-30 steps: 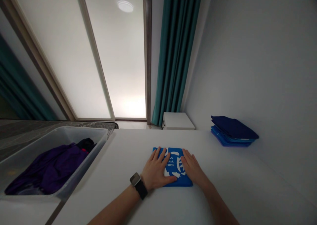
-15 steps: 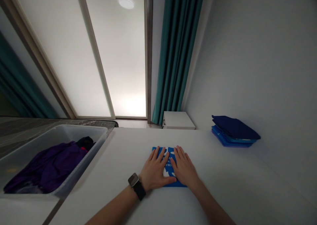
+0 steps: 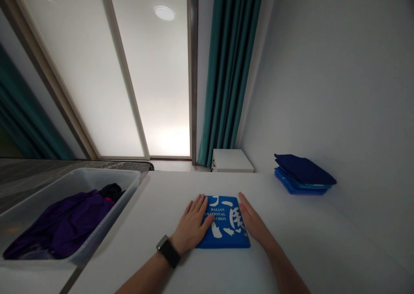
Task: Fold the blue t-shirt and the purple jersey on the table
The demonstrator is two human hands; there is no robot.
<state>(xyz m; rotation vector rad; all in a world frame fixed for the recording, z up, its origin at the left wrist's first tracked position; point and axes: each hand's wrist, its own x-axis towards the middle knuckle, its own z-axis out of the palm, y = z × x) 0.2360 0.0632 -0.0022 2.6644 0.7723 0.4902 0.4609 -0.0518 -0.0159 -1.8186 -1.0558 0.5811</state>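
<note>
A folded blue cloth piece [image 3: 223,238] with white shapes and lettering, including the word "DALIAN", lies flat on the white table. My left hand [image 3: 193,223], with a dark watch on its wrist, rests palm down over its left side, fingers and thumb stretched out and covering part of the print. At the right edge of the cloth, my right hand [image 3: 254,220] stands nearly on its side with straight fingers held close together. Neither hand grips anything.
On the right by the wall sits a stack of folded blue and navy cloth [image 3: 304,173]. A translucent plastic bin [image 3: 129,182] at the left holds purple and dark clothes [image 3: 74,216]. Beyond the table's far edge stand a small white cabinet [image 3: 232,160] and a teal curtain [image 3: 229,78].
My hands have moved apart from the middle of the folded cloth, the left to its left side and the right to its right edge. More of the print shows now.
</note>
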